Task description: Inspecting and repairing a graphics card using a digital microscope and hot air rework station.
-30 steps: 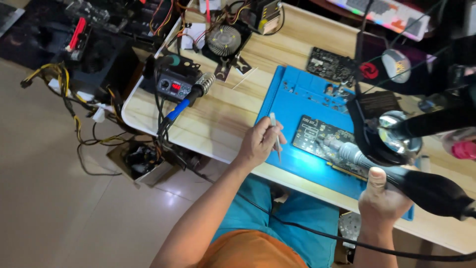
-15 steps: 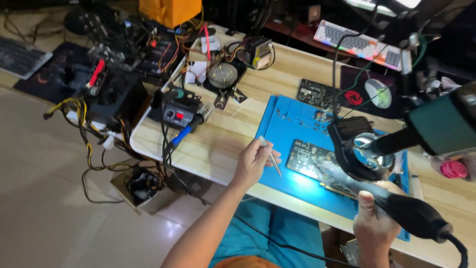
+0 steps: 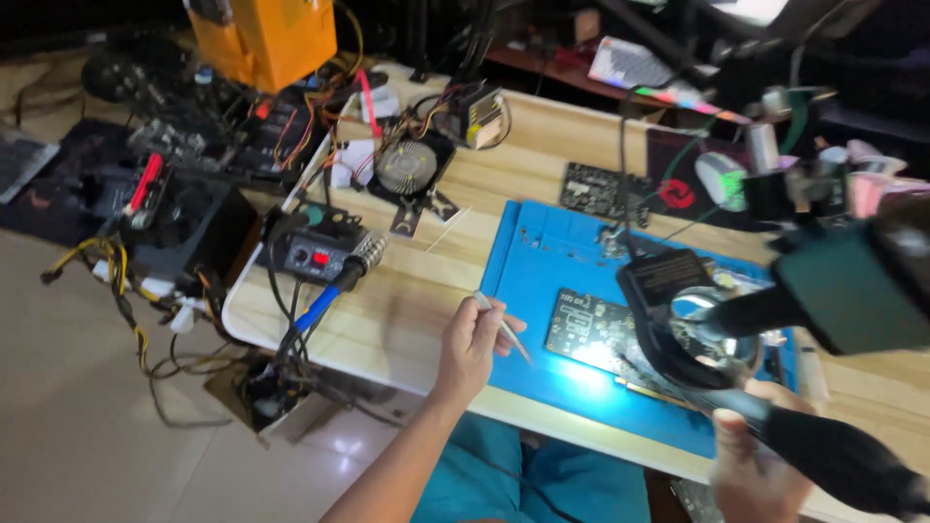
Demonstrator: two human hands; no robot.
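Pinched in the left hand (image 3: 472,351), the tweezers (image 3: 504,327) slant down toward the circuit board (image 3: 620,339), long axis running from the fingers to tips just short of the board's near-left edge. The right hand (image 3: 751,475) wraps a black hot-air handle (image 3: 823,455) at the board's near-right corner, nozzle end hidden behind the magnifier (image 3: 702,334). Since a second ago the tweezers have tilted from upright to slanting and the handle has swung lower, so both tools now close on the board. Beyond the board's blue mat (image 3: 542,261) sits a soldering station (image 3: 320,254).
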